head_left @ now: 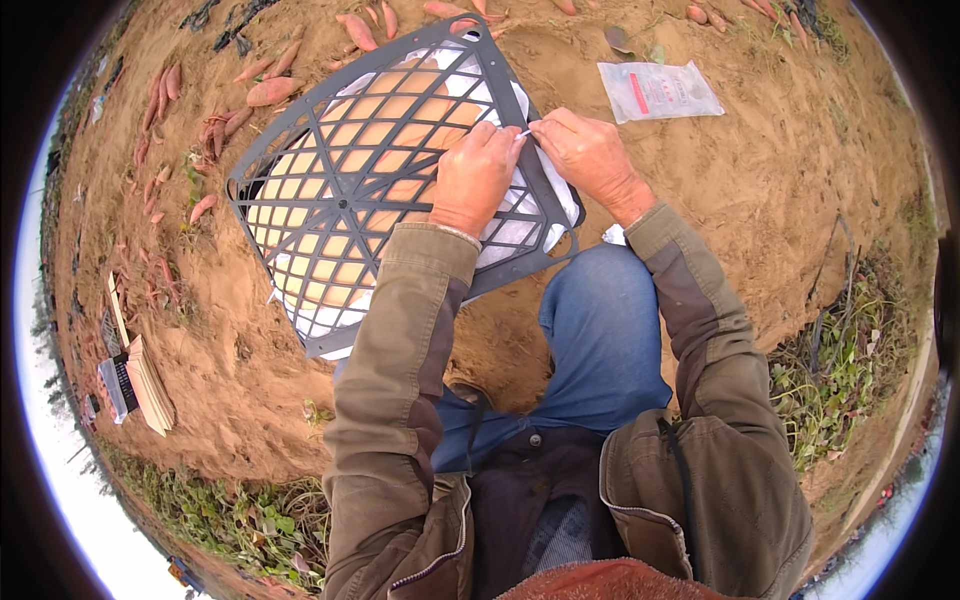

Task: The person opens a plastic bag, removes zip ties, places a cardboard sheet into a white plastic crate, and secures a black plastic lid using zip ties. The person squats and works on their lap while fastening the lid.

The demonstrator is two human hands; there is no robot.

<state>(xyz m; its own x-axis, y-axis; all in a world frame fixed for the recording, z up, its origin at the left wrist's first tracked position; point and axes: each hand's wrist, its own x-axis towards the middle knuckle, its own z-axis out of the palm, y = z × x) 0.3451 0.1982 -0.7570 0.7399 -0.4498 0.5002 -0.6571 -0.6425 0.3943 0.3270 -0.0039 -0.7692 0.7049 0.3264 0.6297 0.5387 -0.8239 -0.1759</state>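
Note:
A black lattice lid (343,204) covers a crate lined with white plastic film (462,84). Pale tan sheets show through its openings. At the right edge of the lid, both my hands pinch a thin white tie (524,133). My left hand (474,178) lies over the lattice, fingertips closed at the tie. From the other side of that edge, my right hand (592,160) meets it with thumb and fingers pressed together. How the tie passes around the rim is hidden by my fingers.
A clear plastic bag (660,92) with red print lies on the sandy soil beyond my right hand. Sweet potatoes (273,92) are scattered at the far left. Flat tan boards (150,388) lie left. My bent knee (605,310) is close to the crate's near corner.

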